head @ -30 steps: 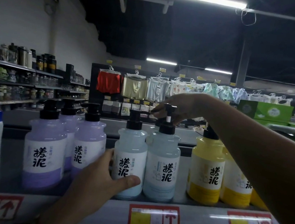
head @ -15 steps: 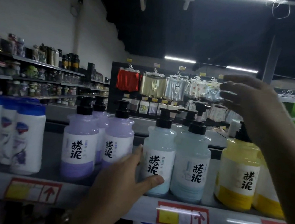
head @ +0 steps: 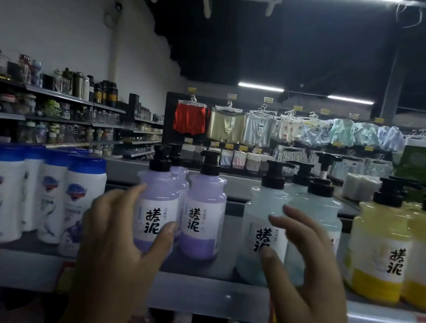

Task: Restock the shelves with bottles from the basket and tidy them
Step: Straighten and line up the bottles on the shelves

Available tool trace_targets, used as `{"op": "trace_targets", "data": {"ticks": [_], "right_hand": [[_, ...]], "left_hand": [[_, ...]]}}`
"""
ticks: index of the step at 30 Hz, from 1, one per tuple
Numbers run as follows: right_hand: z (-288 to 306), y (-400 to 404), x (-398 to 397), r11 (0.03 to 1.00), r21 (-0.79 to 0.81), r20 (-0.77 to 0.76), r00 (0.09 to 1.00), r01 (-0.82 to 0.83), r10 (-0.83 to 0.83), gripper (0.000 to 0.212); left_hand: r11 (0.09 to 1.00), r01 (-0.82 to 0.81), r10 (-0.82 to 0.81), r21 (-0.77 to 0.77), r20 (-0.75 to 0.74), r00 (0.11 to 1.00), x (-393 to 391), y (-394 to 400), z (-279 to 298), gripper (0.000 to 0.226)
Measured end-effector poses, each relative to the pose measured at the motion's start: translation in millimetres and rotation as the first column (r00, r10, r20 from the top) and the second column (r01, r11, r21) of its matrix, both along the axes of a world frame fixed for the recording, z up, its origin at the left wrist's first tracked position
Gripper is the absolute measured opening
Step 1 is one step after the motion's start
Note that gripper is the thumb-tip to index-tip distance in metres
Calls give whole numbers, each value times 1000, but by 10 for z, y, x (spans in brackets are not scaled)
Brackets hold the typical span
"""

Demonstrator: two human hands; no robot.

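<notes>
Left hand [head: 120, 233] fingers round purple-filled bottle [head: 158, 203]; right hand [head: 306, 269] fingers spread before pale-blue-filled bottle [head: 263, 221].

A single head-worn wide-angle camera looks forward, roughly level with the top grey metal shelf [head: 217, 294], close enough that the row of pump bottles with purple, pale blue and yellow liquid fills the lower half. Beyond them it faces a far rack of hanging underwear [head: 226, 128] and the dark ceiling, with straight lines bowed toward the edges.
</notes>
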State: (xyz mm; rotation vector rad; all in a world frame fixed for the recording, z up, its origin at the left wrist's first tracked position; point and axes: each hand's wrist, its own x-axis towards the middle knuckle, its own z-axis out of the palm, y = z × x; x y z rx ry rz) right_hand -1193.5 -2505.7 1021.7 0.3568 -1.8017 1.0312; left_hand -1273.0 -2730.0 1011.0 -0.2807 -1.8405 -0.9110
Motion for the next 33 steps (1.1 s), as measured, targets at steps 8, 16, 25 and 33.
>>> {"op": "trace_targets", "data": {"ticks": [8,16,25,33], "right_hand": [[-21,-612,-308,970,-117,273,932,-213,237,68],[236,-763,-700,988,-107,384,912,-114,147,109],[95,-817,-1001,993,-111,424,902,-32,76,125],[142,-692,-1059,998,-65,554,832,22,18,111]], "left_hand": [[989,52,-36,-140,112,993,-206,-154,71,83],[967,139,-108,-213,148,983,-349,-105,20,95],[954,134,-103,-267,128,986,-461,-125,-109,79],[957,148,-118,-248,135,984,-484,-128,-112,80]]}}
